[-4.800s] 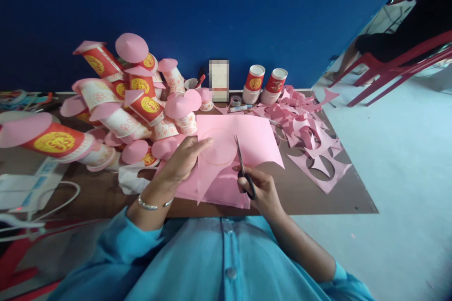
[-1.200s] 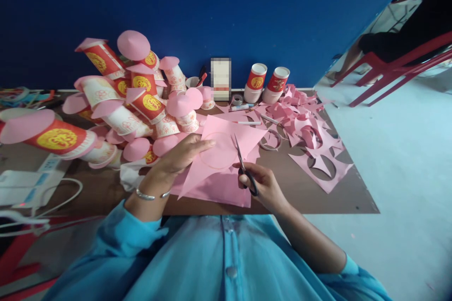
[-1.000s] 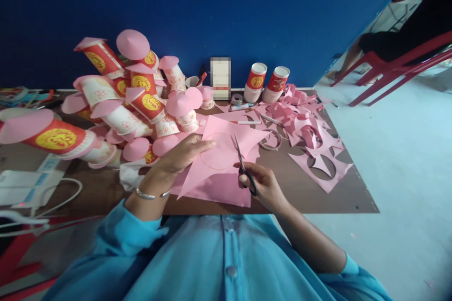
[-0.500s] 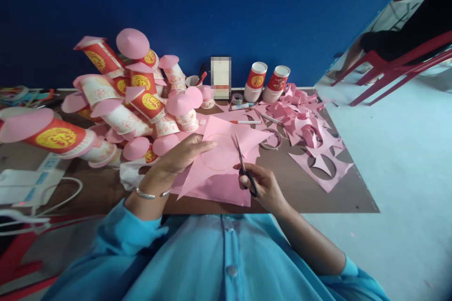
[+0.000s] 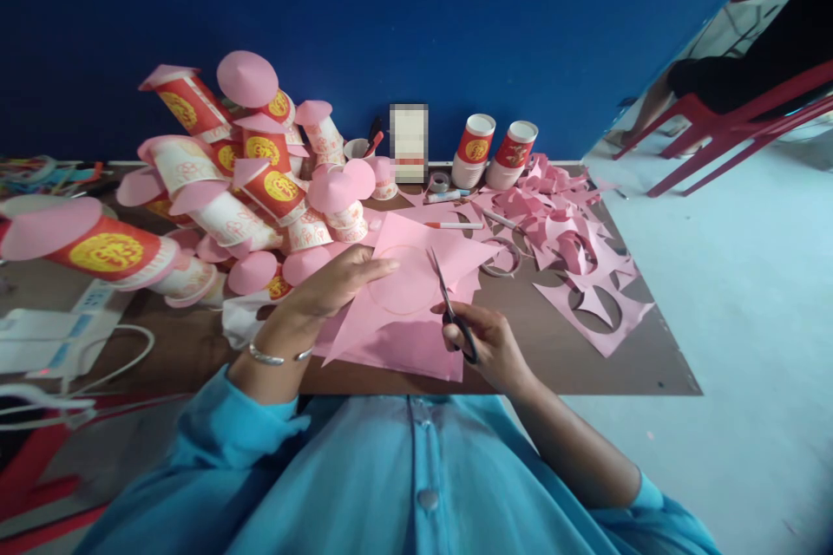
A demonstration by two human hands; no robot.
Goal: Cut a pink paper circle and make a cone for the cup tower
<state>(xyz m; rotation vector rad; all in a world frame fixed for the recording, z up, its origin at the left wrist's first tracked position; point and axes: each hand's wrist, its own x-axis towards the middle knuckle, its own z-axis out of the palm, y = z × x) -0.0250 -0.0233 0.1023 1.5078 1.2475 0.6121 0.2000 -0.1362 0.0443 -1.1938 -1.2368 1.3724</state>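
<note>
My left hand pinches the left edge of a pink paper sheet, thumb on top and fingers hidden beneath. A faint circle is drawn on this sheet, and its outline is partly cut, leaving pointed corners. In my right hand are scissors with dark handles. Their narrow blades point up and away from me, at the right side of the drawn circle. More pink sheets lie on the table under the held one.
Paper cups with pink cone tops are piled at the left. Two cup stacks stand near the blue wall. Pink paper scraps, a tape roll and a pen lie to the right. Another person sits on a red chair.
Hardly anything differs. The view has shifted very slightly, and both hands keep their hold on the paper and the scissors.
</note>
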